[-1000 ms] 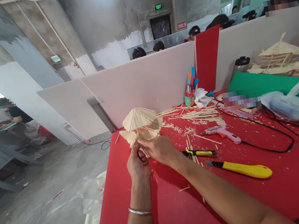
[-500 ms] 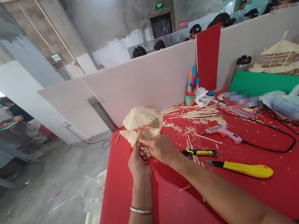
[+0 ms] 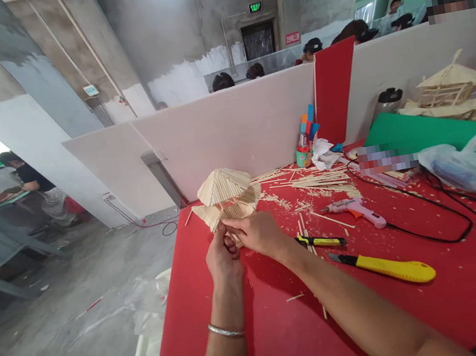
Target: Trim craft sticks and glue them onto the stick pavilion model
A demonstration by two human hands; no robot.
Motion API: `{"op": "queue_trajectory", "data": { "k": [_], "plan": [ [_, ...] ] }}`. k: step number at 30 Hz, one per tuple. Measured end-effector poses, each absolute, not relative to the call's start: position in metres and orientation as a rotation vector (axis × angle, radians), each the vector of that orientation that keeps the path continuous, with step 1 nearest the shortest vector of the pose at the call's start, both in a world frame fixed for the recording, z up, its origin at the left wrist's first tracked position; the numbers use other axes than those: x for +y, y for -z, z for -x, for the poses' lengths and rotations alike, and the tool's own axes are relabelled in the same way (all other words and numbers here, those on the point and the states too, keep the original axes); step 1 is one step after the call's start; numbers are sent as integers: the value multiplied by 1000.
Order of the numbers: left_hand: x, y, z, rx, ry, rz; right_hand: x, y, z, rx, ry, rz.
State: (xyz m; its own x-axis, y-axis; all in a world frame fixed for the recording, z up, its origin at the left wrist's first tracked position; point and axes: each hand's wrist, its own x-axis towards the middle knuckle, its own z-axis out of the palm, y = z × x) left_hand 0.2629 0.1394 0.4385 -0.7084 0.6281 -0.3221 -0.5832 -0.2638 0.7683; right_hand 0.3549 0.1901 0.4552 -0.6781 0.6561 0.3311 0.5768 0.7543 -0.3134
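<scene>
A small two-tiered roof model made of thin wooden sticks (image 3: 225, 197) sits at the far left of the red table (image 3: 428, 316). My left hand (image 3: 223, 261) and my right hand (image 3: 256, 233) meet just under its near edge. Both have their fingers pinched closed on the model's lower rim. A silver bangle circles my left wrist. What the fingertips grip beyond the rim is hidden.
A yellow utility knife (image 3: 385, 268), a smaller black-and-yellow tool (image 3: 321, 241) and a glue gun (image 3: 354, 211) with a black cord lie right of my hands. Loose sticks (image 3: 316, 180), a pen cup (image 3: 304, 144), a plastic bag (image 3: 458, 168) and a green board (image 3: 410, 138) stand behind. White partitions (image 3: 247, 124) edge the table.
Both hands and the stick model stay in nearly the same place; only the view has shifted slightly.
</scene>
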Motion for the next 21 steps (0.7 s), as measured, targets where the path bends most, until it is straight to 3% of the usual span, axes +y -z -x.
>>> {"op": "queue_trajectory", "data": {
  "k": [21],
  "plan": [
    [139, -436, -263, 1210, -2027, -83, 190, -456, -356, -2512, -245, 939]
  ]
}}
